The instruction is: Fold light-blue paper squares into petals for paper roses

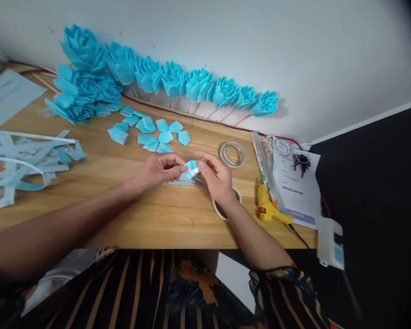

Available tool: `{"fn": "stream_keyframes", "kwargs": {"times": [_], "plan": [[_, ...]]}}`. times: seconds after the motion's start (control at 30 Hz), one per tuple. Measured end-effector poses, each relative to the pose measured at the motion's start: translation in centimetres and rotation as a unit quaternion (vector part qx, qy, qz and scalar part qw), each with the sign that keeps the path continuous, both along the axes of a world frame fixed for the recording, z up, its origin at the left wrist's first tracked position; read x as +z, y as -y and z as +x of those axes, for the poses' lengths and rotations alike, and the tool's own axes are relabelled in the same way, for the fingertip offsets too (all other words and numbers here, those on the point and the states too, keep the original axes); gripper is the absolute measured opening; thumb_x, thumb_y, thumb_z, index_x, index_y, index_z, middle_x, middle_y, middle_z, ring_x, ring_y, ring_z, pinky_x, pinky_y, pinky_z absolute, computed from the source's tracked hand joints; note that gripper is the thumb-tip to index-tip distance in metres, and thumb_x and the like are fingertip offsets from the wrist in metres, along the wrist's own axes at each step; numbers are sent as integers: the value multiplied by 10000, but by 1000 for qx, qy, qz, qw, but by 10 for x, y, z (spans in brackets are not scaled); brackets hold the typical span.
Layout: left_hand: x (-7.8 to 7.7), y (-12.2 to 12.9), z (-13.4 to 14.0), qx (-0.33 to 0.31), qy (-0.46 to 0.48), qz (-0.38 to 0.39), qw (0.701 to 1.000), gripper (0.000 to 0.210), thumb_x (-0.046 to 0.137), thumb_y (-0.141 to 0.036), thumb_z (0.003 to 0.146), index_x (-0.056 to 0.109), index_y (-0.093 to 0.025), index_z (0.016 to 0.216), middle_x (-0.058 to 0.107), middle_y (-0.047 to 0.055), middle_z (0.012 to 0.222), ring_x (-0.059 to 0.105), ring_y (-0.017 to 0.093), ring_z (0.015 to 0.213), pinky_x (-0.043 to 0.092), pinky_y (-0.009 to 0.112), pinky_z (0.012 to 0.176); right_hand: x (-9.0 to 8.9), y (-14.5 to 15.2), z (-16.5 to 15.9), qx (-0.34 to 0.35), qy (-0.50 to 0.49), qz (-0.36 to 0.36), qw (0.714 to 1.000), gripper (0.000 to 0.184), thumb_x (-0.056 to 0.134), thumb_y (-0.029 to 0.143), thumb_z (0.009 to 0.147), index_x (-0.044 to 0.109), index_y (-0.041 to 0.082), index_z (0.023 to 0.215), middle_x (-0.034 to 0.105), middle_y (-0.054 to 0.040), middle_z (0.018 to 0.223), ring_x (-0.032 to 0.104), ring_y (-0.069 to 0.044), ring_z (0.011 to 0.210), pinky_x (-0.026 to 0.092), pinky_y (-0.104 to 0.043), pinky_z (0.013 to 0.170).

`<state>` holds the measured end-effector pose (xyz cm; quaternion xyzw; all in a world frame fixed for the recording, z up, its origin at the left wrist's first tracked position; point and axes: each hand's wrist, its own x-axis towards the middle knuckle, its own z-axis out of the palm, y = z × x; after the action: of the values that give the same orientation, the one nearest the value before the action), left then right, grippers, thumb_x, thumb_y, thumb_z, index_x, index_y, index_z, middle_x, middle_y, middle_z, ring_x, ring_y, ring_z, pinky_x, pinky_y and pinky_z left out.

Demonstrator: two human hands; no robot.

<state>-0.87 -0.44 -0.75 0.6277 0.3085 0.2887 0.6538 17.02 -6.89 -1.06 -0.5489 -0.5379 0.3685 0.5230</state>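
Between my two hands is a small folded blue petal [192, 169], pale on one face, held just above the table. My left hand [160, 170] pinches its left edge between thumb and fingers. On the opposite edge, the thumb and fingers of my right hand [216, 176] are closed. Below the petal lie flat light-blue strips [181, 181], partly covered by my hands. A roll of tape [238, 195] sits under my right wrist, and another tape roll [233, 154] lies just beyond that hand. Several loose blue petals [165, 137] are spread beyond my hands.
Blue flowers on sticks [199, 85] lean along the wall, with more flowers [85, 91] piled at the left. Cut strips [27, 162] lie tangled on the left. At the right are a yellow glue gun [267, 204], papers [294, 192] and keys [301, 163].
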Motion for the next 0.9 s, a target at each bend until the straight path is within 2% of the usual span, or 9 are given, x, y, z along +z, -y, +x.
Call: {"fn": "stream_keyframes", "kwargs": {"times": [0.27, 0.47, 0.77, 0.9], "plan": [[3, -1, -3, 55, 17, 11, 998, 189, 673, -322, 813, 612, -158, 741, 584, -30, 568, 496, 73, 498, 425, 193, 501, 2, -4, 0, 58, -104, -44, 992, 426, 707, 418, 793, 665, 279, 1194, 672, -13, 930, 582, -115, 707, 558, -292, 663], [4, -3, -1, 105, 25, 15, 994, 188, 682, -328, 804, 603, -176, 725, 580, -34, 563, 483, 82, 486, 430, 211, 497, -4, -6, -1, 78, -121, -32, 989, 462, 729, 343, 777, 642, 269, 1225, 672, -30, 965, 609, -141, 827, 564, -298, 678], [4, -3, -1, 82, 29, 24, 996, 238, 727, -362, 762, 614, -157, 719, 571, -30, 552, 487, 72, 485, 425, 196, 486, 0, -5, -4, 78, -116, -36, 990, 363, 712, 320, 780, 665, 252, 1134, 649, -2, 890, 582, -103, 718, 555, -268, 668], [5, -3, -2, 69, 21, 37, 997, 211, 714, -350, 775, 622, -165, 736, 566, -29, 546, 493, 77, 488, 421, 194, 479, 2, -5, -5, 65, -97, -50, 992, 316, 716, 357, 762, 680, 220, 1045, 612, 17, 785, 548, -94, 649, 539, -260, 638]]}}
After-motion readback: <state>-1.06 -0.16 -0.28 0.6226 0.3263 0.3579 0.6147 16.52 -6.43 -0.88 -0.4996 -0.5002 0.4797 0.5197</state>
